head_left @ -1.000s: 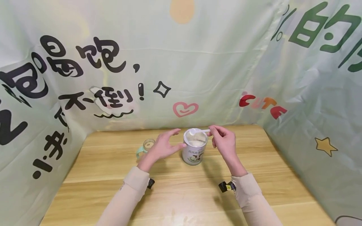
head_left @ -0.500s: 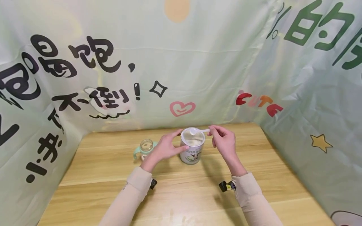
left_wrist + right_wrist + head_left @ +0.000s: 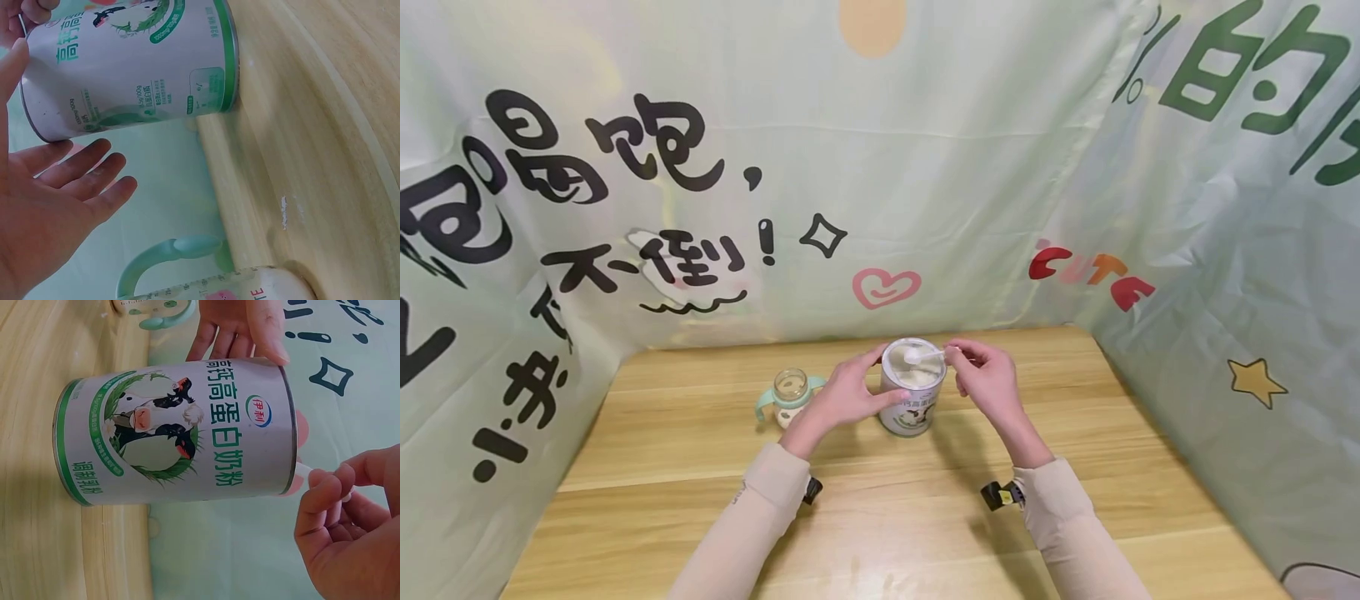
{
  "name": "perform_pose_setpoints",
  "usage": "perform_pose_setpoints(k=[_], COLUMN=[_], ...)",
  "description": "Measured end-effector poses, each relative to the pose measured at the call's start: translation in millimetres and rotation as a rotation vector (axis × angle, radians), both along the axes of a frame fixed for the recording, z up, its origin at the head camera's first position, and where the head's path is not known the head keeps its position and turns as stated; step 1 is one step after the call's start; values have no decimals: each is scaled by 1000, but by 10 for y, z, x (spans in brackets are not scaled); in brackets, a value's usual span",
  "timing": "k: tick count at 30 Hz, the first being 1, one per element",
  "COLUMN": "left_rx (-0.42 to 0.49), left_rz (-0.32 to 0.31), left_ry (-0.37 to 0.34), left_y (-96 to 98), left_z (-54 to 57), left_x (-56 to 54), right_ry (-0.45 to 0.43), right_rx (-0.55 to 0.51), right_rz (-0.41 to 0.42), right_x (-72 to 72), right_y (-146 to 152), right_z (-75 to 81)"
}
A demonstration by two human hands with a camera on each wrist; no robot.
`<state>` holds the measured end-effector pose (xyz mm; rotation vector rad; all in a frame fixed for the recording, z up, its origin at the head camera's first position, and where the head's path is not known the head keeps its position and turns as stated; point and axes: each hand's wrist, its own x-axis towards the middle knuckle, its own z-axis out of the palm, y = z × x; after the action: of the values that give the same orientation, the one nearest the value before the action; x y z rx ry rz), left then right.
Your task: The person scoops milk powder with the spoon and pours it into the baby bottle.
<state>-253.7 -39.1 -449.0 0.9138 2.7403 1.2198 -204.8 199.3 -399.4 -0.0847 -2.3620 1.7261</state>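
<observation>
Across the smooth, wood-grained table (image 3: 895, 533), the left hand (image 3: 848, 393), grip spread, lies beside an upright, metal-rimmed cylindrical can (image 3: 908, 418); the right hand (image 3: 988, 382), grip pinching a white scoop (image 3: 929, 356), is at its open mouth. Leftward stands a transparent bottle (image 3: 790, 390) with mint handles; creased, printed cloth (image 3: 970, 192) hangs beyond.

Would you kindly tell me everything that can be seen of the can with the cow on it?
The can is a metal-looking cylinder, white with a green band at its base, a printed cow in a grassy ring, and Chinese lettering. It stands upright on the wooden table. Its top is open, showing pale powder. The left hand spans its upper left side, the thumb apparently touching it. The right hand holds a white spoon at its mouth; whether that touches the rim is unclear.
</observation>
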Motion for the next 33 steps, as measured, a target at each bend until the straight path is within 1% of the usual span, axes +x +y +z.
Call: perform_pose_setpoints(k=[7, 14, 20, 25, 33], left_rx=[10, 35, 34, 22, 21], left_rz=[14, 6, 16, 27, 26], left_ry=[3, 8, -3, -16, -23], left_y=[13, 17, 22, 20, 22], left_z=[19, 14, 30, 51, 45], left_x=[20, 18, 31, 46, 41], right_ry=[-10, -55, -35, -15, -37], right_rx=[70, 92, 120, 171, 193], right_rz=[44, 88, 148, 192, 248], right_x=[-36, -37, -38, -53, -48], right_y=[-20, -38, -63, -70, -82], right_z=[-1, 13, 40, 43, 47])
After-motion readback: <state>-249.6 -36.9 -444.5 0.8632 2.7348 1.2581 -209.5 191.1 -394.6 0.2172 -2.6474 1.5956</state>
